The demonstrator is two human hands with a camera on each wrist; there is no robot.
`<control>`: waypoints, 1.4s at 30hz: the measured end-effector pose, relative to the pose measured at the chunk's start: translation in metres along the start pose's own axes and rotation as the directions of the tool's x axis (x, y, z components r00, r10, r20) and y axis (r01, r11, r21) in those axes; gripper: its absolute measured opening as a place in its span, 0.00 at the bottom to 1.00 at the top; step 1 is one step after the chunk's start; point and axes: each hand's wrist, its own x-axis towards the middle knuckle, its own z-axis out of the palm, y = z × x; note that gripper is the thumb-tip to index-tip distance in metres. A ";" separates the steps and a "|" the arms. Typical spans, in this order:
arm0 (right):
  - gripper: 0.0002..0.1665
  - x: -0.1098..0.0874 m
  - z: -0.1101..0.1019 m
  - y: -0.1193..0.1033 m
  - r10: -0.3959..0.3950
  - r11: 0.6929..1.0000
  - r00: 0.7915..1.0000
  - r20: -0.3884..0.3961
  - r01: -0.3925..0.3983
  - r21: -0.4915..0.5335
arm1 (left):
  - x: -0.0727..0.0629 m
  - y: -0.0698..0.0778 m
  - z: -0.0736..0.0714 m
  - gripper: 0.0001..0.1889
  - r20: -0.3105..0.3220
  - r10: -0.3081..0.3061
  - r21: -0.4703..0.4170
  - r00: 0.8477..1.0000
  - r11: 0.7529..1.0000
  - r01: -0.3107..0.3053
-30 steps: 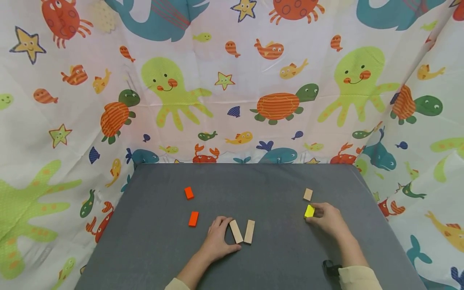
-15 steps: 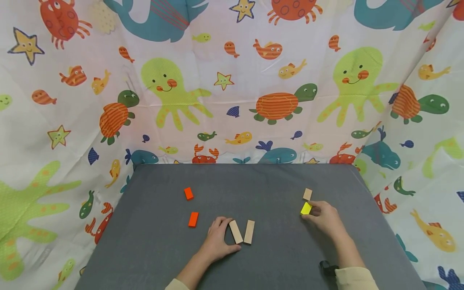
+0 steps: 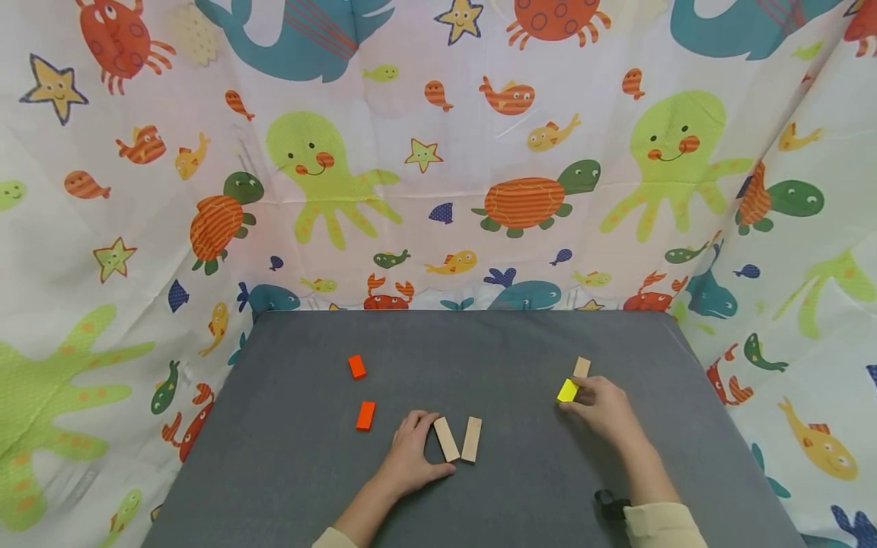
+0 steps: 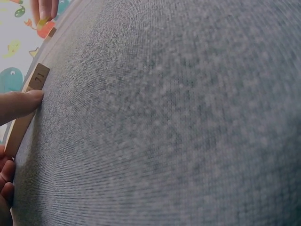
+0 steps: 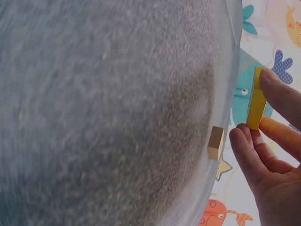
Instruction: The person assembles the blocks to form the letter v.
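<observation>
My left hand (image 3: 409, 455) spans a plain wooden block (image 3: 446, 440) lying on the grey table, fingers at its far end and thumb at its near end. A second wooden block (image 3: 471, 439) lies just right of it, the pair forming a narrow V. In the left wrist view a printed 71 shows on a block end (image 4: 39, 75) beyond the thumb. Thumb and fingers of my right hand (image 3: 603, 411) pinch a yellow block (image 5: 256, 101), raised above the tabletop. Right behind it in the head view lies a small wooden block (image 3: 582, 367), partly overlapped.
Two orange blocks, one farther back (image 3: 357, 367) and one nearer (image 3: 366, 416), lie left of centre on the grey cloth-covered table (image 3: 493, 342). A curtain (image 3: 438, 175) printed with sea animals hangs behind the table and along both sides. A black device (image 3: 610, 505) sits at the right wrist.
My right hand has carried the yellow block leftward and slightly away from me, to in front of the small wooden block. The left hand stays where it was.
</observation>
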 end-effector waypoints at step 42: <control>0.36 0.009 0.033 -0.030 -0.075 0.997 0.997 0.018 0.075 0.033 | 0.000 -0.005 0.006 0.48 -0.012 0.012 0.034 1.000 0.999 -0.011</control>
